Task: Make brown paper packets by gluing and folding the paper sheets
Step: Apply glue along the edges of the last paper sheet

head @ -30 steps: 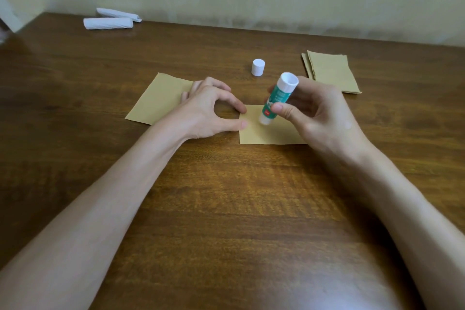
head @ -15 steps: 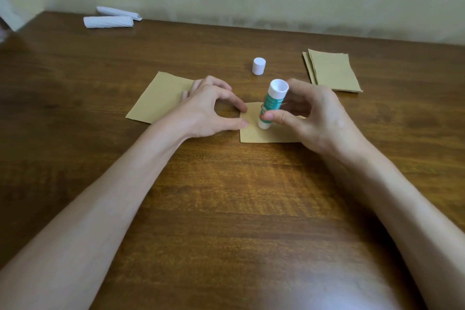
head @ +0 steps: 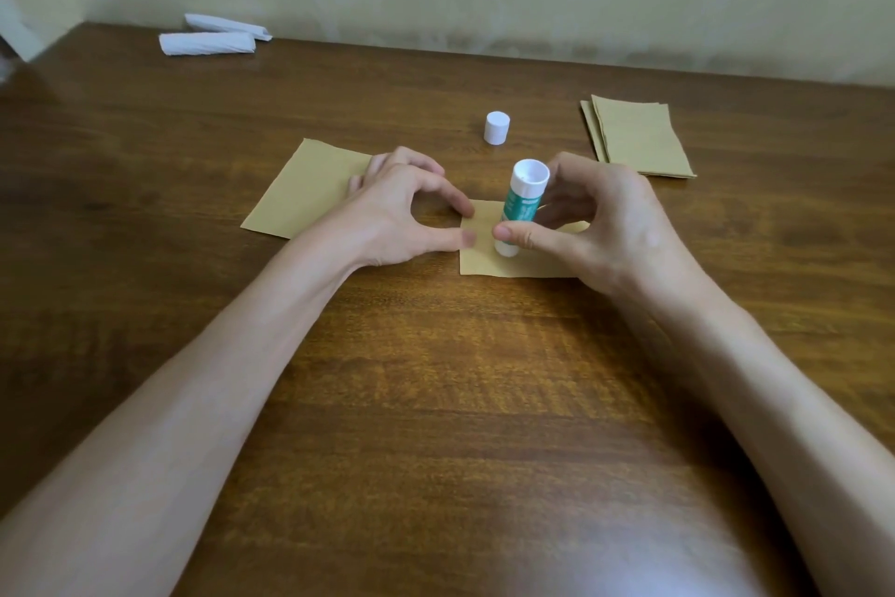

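While the right hand [head: 605,228] grips a green-and-white glue stick [head: 523,204] upright between thumb and fingers, the stick's lower end rests on a small brown paper sheet [head: 484,263] lying flat on a wooden table [head: 436,403]. The left hand [head: 392,218] presses that sheet's left edge down with the tips of its thumb and forefinger, which curve into a ring and grasp nothing. Just left of the small sheet, partly under the left hand, lies a larger brown paper sheet [head: 305,194]. Beyond the small sheet stands the stick's white cap [head: 497,127], apart from it. Farther back and to its right rests a stack of brown paper pieces [head: 639,136]. Far back and to its left, near the wall, lie two white paper rolls [head: 206,43].
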Available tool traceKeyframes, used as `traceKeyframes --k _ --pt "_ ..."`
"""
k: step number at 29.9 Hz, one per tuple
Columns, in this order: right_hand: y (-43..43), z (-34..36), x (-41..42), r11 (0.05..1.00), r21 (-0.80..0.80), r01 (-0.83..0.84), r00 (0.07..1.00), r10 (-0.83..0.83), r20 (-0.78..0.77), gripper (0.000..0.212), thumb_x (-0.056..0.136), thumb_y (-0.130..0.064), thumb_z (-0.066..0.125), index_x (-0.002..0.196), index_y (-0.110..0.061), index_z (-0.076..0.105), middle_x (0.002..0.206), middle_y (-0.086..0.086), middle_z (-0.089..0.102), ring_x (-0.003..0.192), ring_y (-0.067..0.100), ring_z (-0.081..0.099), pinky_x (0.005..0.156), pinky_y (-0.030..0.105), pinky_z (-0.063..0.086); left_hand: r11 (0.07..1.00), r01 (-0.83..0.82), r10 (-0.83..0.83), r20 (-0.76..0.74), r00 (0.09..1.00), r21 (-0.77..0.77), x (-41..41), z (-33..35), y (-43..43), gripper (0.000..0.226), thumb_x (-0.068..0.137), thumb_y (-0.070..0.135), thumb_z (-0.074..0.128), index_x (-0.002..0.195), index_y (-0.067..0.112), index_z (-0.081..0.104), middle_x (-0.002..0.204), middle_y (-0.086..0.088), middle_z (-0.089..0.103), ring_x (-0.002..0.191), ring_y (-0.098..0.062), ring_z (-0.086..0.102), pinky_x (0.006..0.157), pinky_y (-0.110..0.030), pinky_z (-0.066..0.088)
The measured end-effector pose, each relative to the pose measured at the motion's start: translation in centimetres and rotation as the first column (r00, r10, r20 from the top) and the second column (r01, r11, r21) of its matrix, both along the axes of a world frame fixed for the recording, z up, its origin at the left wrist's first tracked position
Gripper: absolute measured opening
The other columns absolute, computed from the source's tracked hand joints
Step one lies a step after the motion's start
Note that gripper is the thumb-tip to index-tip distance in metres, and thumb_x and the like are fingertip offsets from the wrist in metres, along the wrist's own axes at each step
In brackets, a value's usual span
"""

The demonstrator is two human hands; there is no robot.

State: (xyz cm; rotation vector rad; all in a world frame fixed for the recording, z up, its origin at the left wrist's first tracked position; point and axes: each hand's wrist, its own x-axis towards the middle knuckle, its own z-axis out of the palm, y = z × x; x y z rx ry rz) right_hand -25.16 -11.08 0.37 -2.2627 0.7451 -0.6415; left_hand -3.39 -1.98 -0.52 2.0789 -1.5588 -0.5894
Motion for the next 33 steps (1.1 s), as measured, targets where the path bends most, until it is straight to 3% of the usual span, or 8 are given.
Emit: traceKeyframes --k 6,11,21,26,33 --pt "-0.44 0.15 -0.35 0.993 0.029 -0.118 0.993 0.118 -0.015 0.025 0.091 -0.03 0.083 0.111 -0.019 0.073 0.111 -0.01 0.078 0.107 0.003 0.074 0.101 0.035 0.059 1.0 0.009 -0.009 -0.003 1.0 -0.007 0.11 -0.01 0.08 0.028 0.081 0.055 0.08 0.107 0.046 0.073 0.136 0.016 0.042 0.127 -0.002 0.025 0.105 -0.033 0.017" --pt "-0.66 0.49 -0.72 0.981 0.031 -0.193 0.977 0.195 -0.086 0.025 0.098 -0.019 0.074 0.123 -0.019 0.072 0.123 -0.012 0.075 0.12 -0.001 0.068 0.11 0.03 0.052 1.0 0.022 -0.023 -0.004 1.0 -0.01 0.06 0.01 0.19 0.024 0.084 0.051 0.08 0.106 0.048 0.072 0.135 0.016 0.041 0.127 -0.002 0.024 0.107 -0.035 0.017" --pt "-0.15 0.27 -0.63 0.993 0.018 -0.12 0.992 0.121 -0.043 0.035 0.088 -0.037 0.082 0.117 -0.02 0.074 0.111 -0.011 0.078 0.105 0.0 0.073 0.1 0.031 0.059 0.996 0.081 -0.08 0.045 0.996 -0.031 -0.06 -0.21 0.5 0.01 0.089 0.057 0.072 0.099 0.057 0.07 0.137 0.016 0.042 0.135 -0.005 0.025 0.103 -0.033 0.013" --pt "-0.19 0.25 -0.68 0.991 0.012 -0.133 0.99 0.133 -0.051 0.033 0.09 -0.037 0.081 0.118 -0.02 0.074 0.115 -0.01 0.078 0.108 0.001 0.072 0.102 0.034 0.058 0.997 0.066 -0.064 0.046 0.997 -0.042 0.07 -0.51 0.28 0.021 0.094 0.061 0.06 0.109 0.052 0.071 0.137 0.016 0.042 0.137 -0.007 0.026 0.104 -0.032 0.013" --pt "-0.23 0.37 -0.78 0.979 0.035 -0.203 0.976 0.205 -0.07 0.024 0.098 -0.019 0.073 0.12 -0.028 0.07 0.123 -0.014 0.075 0.121 0.0 0.067 0.111 0.035 0.053 0.996 0.063 -0.058 0.067 0.996 -0.069 -0.36 -0.59 0.48 0.027 0.076 0.066 0.077 0.098 0.053 0.07 0.135 0.017 0.042 0.131 -0.003 0.025 0.103 -0.033 0.014"
